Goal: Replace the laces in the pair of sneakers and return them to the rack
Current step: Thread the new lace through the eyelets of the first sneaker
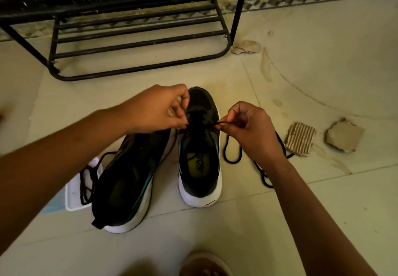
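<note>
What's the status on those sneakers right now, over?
Left hand and right hand both pinching the black lace at the eyelets of the upright sneaker. Other sneaker tipped beside it, both off the rack. Loose lace on floor by right wrist, nothing blocking.

There is a single view, from a wide-angle camera worn on the person's head. It faces forward and steeply down at the floor [323, 71], and straight lines bow toward the frame's edges. Both forearms come in from the bottom corners. The left hand [157, 108] and right hand [252, 129] sit near the centre, close to the lens, at a lace [212, 124]. The sneakers [200, 168] fill the middle of the floor below them. The rack [137, 45] lies farther off across the top, against the wall.
</note>
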Tool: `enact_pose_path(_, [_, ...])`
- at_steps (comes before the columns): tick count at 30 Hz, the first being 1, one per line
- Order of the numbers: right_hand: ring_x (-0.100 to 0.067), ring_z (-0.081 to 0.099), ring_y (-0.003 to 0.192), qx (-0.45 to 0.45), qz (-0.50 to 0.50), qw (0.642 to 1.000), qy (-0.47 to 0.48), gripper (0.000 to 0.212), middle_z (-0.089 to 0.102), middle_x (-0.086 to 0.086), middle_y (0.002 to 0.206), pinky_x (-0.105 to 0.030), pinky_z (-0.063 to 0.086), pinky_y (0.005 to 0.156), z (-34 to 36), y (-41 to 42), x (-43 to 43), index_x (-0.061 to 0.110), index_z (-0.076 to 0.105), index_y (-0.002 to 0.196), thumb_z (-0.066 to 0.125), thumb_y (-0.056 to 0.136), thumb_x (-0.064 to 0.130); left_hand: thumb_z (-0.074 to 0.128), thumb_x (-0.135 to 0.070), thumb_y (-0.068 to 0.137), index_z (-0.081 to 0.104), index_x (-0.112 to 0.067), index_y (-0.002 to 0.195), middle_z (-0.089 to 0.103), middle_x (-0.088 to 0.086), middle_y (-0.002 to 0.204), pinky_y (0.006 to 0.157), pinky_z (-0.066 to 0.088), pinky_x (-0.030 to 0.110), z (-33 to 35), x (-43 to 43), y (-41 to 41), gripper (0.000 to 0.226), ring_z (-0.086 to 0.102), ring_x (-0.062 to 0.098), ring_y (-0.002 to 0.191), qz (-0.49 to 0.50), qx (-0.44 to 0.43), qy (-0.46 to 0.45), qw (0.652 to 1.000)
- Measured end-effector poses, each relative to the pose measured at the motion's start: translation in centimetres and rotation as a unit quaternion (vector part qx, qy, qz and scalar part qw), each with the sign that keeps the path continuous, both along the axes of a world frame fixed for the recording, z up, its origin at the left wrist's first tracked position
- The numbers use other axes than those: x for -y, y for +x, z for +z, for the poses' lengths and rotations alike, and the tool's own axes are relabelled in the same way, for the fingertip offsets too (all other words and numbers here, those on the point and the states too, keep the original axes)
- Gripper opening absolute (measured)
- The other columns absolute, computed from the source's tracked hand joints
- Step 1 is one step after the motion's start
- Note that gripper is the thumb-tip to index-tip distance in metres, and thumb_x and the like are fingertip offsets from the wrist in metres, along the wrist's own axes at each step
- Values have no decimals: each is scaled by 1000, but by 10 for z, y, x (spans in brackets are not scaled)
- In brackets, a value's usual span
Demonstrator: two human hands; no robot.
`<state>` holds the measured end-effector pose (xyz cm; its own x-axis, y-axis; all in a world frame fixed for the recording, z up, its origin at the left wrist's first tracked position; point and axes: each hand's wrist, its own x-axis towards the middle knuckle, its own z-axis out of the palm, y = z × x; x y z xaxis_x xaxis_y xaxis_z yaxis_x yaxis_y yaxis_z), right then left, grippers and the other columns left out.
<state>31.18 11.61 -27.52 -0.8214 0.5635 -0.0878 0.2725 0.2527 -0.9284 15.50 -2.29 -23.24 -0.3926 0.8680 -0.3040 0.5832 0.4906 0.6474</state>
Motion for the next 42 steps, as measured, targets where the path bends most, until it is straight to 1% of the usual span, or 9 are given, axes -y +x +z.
enact_pose_path(6, [-11, 68, 75, 38, 6, 999, 0, 29, 71, -3, 78, -26, 55, 74, -9, 7, -2, 20, 51, 69, 72, 78, 2, 71, -5, 78, 45, -15, 79, 71, -1, 75, 59, 52, 16, -9, 13, -23, 28, 68, 4, 65, -20, 6, -129, 991])
enact_pose_path(14, [-25, 67, 82, 96, -18, 995, -15, 29, 70, -8, 84, -49, 53, 81, -28, 11, -4, 23, 50, 70, 74, 78, 9, 68, -3, 80, 41, -11, 77, 72, 8, 77, 60, 54, 24, -25, 13, -22, 29, 70, 14, 69, -25, 4, -177, 984])
enact_pose_path(20, [-20, 63, 79, 117, -12, 993, -10, 24, 67, -4, 82, -42, 53, 79, -35, 11, -1, 23, 51, 73, 70, 81, 10, 66, -9, 81, 43, -20, 77, 70, 2, 77, 64, 45, 27, -36, 6, -5, 25, 67, 13, 68, -43, -74, -192, 978])
enact_pose_path(23, [-11, 59, 71, 105, 5, 994, -1, 16, 64, 0, 83, -26, 51, 68, -29, 14, 2, 21, 55, 81, 70, 83, 16, 74, -12, 76, 49, -29, 84, 70, -4, 81, 63, 44, 17, -33, 11, 0, 31, 61, -2, 61, 40, 21, -97, 994])
enact_pose_path(26, [-12, 59, 79, 117, 20, 993, -3, 34, 58, 2, 94, -17, 48, 62, -22, 18, 7, 24, 53, 97, 76, 74, 36, 80, -20, 70, 54, -26, 95, 66, -2, 86, 63, 53, 26, -26, 14, 7, 37, 63, 12, 68, 187, 103, -5, 977])
enact_pose_path(29, [-11, 55, 86, 192, 68, 977, 70, 65, 50, 4, 106, -20, 46, 67, -21, 20, 16, 26, 43, 115, 80, 65, 45, 80, -35, 66, 58, -15, 99, 70, 9, 85, 67, 59, 31, -16, 11, 13, 45, 70, 20, 72, 170, 141, -140, 965])
enact_pose_path(32, [-12, 55, 90, 211, 90, 967, 106, 69, 50, 2, 109, -23, 49, 71, -24, 19, 24, 24, 40, 125, 79, 70, 36, 80, -42, 64, 58, -14, 95, 73, 12, 80, 78, 58, 35, -19, 7, 23, 47, 72, 22, 75, 129, 168, -263, 941])
enact_pose_path(38, [-15, 56, 82, 221, 105, 965, 97, 54, 58, -2, 101, -19, 43, 60, -21, 21, 14, 18, 47, 123, 73, 75, 21, 74, -21, 78, 55, -3, 113, 70, 15, 88, 59, 58, 23, -28, 5, 42, 44, 69, 19, 65, 179, 225, -208, 935])
enact_pose_path(42, [-13, 56, 76, 219, 115, 963, 103, 50, 57, 1, 92, -18, 42, 59, -18, 23, 11, 19, 49, 120, 73, 77, 24, 75, -37, 75, 59, -11, 107, 69, 16, 92, 65, 54, 28, -16, 7, 35, 45, 67, 22, 73, 94, 60, -232, 966])
